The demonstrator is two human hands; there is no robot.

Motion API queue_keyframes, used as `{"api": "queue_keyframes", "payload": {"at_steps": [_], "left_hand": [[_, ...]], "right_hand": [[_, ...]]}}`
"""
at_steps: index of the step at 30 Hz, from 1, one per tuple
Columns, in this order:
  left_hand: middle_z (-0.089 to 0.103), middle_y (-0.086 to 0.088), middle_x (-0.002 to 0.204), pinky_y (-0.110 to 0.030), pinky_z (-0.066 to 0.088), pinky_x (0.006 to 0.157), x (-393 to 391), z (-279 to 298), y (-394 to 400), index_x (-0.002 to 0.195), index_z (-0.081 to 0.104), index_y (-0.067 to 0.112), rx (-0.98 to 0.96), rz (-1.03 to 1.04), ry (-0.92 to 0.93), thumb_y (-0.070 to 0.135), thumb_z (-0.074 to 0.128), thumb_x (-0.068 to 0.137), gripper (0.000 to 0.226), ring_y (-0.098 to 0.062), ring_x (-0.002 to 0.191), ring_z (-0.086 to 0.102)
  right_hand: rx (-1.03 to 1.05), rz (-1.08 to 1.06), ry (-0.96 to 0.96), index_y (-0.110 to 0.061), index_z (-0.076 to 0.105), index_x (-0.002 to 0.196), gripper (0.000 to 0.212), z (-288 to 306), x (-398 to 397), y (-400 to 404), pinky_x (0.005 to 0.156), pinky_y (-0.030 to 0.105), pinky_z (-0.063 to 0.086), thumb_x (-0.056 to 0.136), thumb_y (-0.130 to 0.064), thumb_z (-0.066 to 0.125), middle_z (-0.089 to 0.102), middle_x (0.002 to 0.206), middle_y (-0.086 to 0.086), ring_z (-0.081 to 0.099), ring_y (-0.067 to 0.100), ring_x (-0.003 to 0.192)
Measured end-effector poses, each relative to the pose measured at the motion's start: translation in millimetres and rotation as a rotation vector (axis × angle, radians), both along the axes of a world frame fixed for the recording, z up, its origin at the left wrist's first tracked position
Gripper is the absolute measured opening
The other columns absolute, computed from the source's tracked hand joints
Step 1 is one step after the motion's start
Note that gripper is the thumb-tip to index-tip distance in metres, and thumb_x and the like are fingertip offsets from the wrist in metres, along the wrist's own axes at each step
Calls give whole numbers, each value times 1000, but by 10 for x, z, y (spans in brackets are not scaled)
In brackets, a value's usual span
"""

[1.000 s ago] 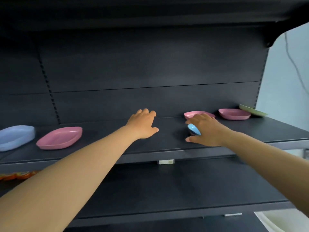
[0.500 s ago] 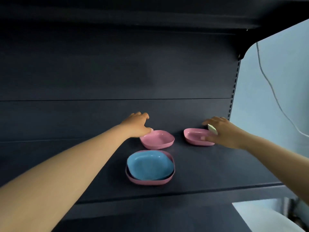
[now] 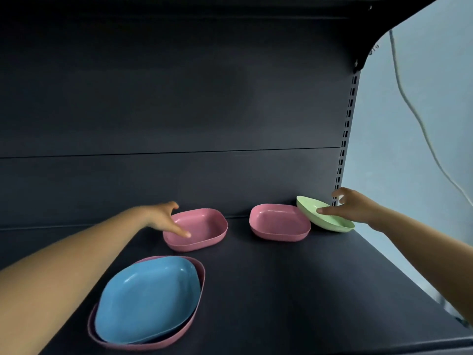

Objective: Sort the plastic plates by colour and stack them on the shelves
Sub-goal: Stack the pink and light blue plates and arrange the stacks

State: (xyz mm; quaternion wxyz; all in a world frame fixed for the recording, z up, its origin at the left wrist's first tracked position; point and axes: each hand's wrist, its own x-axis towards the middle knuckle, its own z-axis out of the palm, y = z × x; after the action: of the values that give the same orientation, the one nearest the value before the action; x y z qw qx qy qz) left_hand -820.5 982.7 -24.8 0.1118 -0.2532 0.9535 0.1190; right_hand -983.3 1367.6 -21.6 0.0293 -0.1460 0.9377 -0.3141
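On the dark shelf (image 3: 294, 290) a blue plate (image 3: 148, 298) lies nested inside a pink plate (image 3: 179, 338) at the front left. Two more pink plates stand near the back: one in the middle (image 3: 202, 231) and one to its right (image 3: 280, 222). My left hand (image 3: 163, 217) rests on the middle pink plate's left rim, thumb inside it. A green plate (image 3: 330, 221) sits tilted at the back right, leaning on the right pink plate. My right hand (image 3: 350, 204) pinches the green plate's far rim, thumb on its inner face.
The shelf's dark back panel rises behind the plates. A slotted upright (image 3: 344, 139) marks the right end, with a pale wall and a hanging cable (image 3: 419, 119) beyond. The shelf's front edge runs along the bottom.
The view has moved closer and to the right. My right hand moved from the right pink plate to the green plate. My left hand settled on the middle pink plate's rim.
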Motion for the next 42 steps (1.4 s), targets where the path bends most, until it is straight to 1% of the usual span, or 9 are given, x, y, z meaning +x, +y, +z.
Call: {"api": "queue_keyframes", "payload": {"at_steps": [5, 8, 11, 15, 19, 25, 29, 36, 42], "left_hand": [[7, -6, 159, -38, 23, 117, -129, -203, -141, 152, 4, 23, -20, 84, -77, 69, 75, 56, 128, -24, 145, 17], [9, -5, 159, -38, 26, 115, -202, -273, -162, 152, 6, 26, 19, 110, -48, 65, 79, 54, 128, -24, 144, 19], [42, -5, 140, -30, 46, 92, -251, -321, -175, 145, 26, 25, 97, 135, -22, 56, 85, 49, 117, -20, 117, 48], [59, -10, 118, -27, 43, 67, -283, -329, -168, 125, 43, 23, 183, 180, -11, 48, 87, 39, 99, -19, 90, 54], [55, -6, 119, -26, 49, 72, -306, -275, -91, 126, 43, 21, 207, 229, -11, 31, 87, 61, 79, -20, 106, 57], [47, -4, 128, -28, 48, 75, -282, -244, 51, 139, 32, 22, 201, 232, 116, 26, 86, 65, 92, -19, 105, 50], [40, -7, 139, -27, 43, 78, -296, -257, 127, 146, 25, 22, 280, 258, 186, 19, 83, 69, 97, -19, 106, 42], [49, -2, 114, -26, 46, 71, -293, -296, 134, 138, 38, 20, 360, 292, 199, 14, 83, 70, 82, -20, 102, 50], [57, -4, 119, -34, 50, 93, -266, -297, 107, 128, 49, 14, 387, 334, 187, 19, 89, 57, 81, -23, 108, 55]], "right_hand": [[-83, -55, -76, -15, 50, 105, 52, -120, -260, -9, 106, 40, 35, 71, -42, 80, 49, 108, 2, 48, 27, 119], [-120, -24, -170, -20, 44, 106, 50, -169, -342, -7, 92, 30, 37, 74, -35, 79, 49, 104, -1, 47, 22, 106], [-91, -18, -233, -14, 47, 123, 60, -238, -418, -6, 83, 27, 36, 76, -34, 78, 47, 105, 1, 44, 20, 99], [-43, -20, -279, -10, 46, 132, 74, -309, -549, -1, 83, 28, 39, 72, -39, 80, 48, 112, 3, 47, 22, 103], [-28, -25, -290, -11, 46, 131, 81, -353, -675, -8, 89, 31, 43, 66, -41, 84, 52, 116, 4, 51, 24, 108], [-12, -59, -244, -9, 57, 122, 87, -432, -783, -103, 90, 35, 50, 47, -35, 92, 64, 112, 8, 61, 26, 103], [-52, -123, -251, 0, 61, 113, 69, -445, -822, -75, 80, 33, 49, 56, -26, 90, 66, 105, 14, 63, 30, 98], [-137, -140, -249, 3, 61, 110, 66, -523, -861, 9, 73, 32, 46, 59, -25, 91, 64, 105, 16, 61, 30, 92], [-156, -146, -243, 3, 59, 112, 67, -565, -849, 47, 65, 29, 41, 60, -26, 90, 59, 98, 13, 54, 27, 84]]}}
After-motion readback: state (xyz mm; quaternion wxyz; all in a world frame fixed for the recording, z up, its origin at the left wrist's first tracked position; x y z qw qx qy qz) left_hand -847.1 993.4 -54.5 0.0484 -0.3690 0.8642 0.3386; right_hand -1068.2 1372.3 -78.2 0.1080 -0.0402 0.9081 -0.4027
